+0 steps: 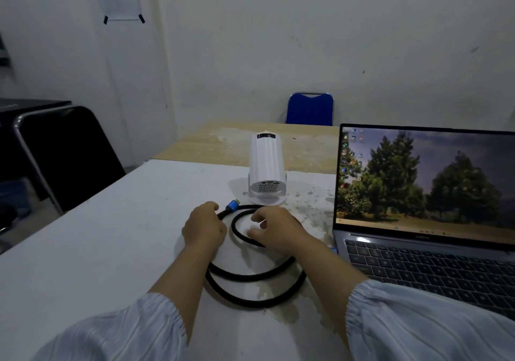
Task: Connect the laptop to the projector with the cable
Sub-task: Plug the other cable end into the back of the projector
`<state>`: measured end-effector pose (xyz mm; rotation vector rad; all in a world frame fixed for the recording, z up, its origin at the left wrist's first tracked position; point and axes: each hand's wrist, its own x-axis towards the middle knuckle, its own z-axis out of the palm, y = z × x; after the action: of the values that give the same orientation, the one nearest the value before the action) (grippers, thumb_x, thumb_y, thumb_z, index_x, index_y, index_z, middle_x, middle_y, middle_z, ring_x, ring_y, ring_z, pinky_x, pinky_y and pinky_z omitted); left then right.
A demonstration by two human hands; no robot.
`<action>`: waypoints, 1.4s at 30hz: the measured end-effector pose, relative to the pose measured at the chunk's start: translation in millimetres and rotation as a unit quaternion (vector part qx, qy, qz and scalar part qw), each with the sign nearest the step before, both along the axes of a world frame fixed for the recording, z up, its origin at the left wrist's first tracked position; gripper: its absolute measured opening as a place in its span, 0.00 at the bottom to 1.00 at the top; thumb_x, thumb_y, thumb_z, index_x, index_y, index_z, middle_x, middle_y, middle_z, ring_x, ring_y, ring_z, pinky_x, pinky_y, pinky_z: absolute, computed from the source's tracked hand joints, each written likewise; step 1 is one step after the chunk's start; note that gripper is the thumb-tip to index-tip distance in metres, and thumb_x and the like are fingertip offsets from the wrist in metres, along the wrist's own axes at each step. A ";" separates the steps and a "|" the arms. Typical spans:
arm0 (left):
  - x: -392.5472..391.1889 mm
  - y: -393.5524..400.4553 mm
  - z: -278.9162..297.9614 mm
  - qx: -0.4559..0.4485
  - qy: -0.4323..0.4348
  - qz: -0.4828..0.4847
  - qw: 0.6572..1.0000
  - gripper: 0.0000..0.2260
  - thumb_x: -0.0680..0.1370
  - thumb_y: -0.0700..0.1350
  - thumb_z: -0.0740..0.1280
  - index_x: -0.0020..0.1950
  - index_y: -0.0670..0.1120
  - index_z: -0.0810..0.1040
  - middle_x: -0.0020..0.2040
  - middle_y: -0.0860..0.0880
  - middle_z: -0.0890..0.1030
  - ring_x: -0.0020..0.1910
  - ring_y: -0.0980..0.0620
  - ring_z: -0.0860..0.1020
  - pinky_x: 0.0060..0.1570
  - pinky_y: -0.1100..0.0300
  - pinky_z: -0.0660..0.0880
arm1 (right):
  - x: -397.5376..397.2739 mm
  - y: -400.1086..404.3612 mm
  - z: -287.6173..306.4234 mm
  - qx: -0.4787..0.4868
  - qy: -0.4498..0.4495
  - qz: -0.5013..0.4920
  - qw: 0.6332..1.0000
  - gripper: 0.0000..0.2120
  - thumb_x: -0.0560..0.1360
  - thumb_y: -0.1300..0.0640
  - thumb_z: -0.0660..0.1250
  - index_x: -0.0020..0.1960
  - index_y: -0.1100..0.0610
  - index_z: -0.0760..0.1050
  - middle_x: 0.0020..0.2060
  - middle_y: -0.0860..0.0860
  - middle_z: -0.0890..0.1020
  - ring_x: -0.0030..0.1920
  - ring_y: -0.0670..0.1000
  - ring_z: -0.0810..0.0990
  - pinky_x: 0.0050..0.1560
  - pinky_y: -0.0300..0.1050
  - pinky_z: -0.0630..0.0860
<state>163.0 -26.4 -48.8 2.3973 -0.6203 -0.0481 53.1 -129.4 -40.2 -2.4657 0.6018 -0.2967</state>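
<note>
Head view: both hands on the coiled cable.
Left hand grips cable near its blue plug, before the projector; right hand half-curled, grip unclear.

One camera on the person's head looks forward and down, close over the white tabletop, its far edge and the pale wall beyond

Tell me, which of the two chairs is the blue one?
The blue chair stands at the far end of the table, against the wall; the black chair is on the left.
</note>
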 end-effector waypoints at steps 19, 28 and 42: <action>-10.1 -26.0 10.9 -0.244 0.118 -0.154 0.950 0.14 0.73 0.32 0.60 0.53 0.43 0.80 0.45 0.50 0.81 0.45 0.55 0.78 0.43 0.70 0.72 | 32.2 -9.4 17.0 0.314 -0.229 -0.190 0.901 0.08 0.75 0.61 0.60 0.40 0.61 0.75 0.43 0.63 0.82 0.44 0.59 0.80 0.52 0.59 0.77; 12.5 -59.6 19.8 -0.263 0.065 -0.107 0.957 0.15 0.77 0.43 0.59 0.63 0.44 0.74 0.63 0.44 0.75 0.60 0.48 0.73 0.59 0.55 0.72 | 33.9 -37.6 17.4 0.240 -0.229 -0.223 0.917 0.08 0.75 0.57 0.60 0.40 0.59 0.71 0.56 0.55 0.69 0.44 0.54 0.72 0.41 0.45 0.71; 30.3 -103.3 16.9 -0.147 0.052 -0.191 0.969 0.28 0.79 0.54 0.55 0.76 0.56 0.47 0.74 0.41 0.64 0.69 0.41 0.68 0.63 0.50 0.67 | 23.5 -61.0 19.8 0.276 -0.239 -0.151 0.918 0.06 0.75 0.57 0.61 0.43 0.59 0.71 0.34 0.50 0.72 0.33 0.47 0.70 0.33 0.41 0.66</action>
<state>193.4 -129.7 -31.9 1.9519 -0.9612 -0.2282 76.6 -190.4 -20.4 -1.6703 0.7278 -0.7179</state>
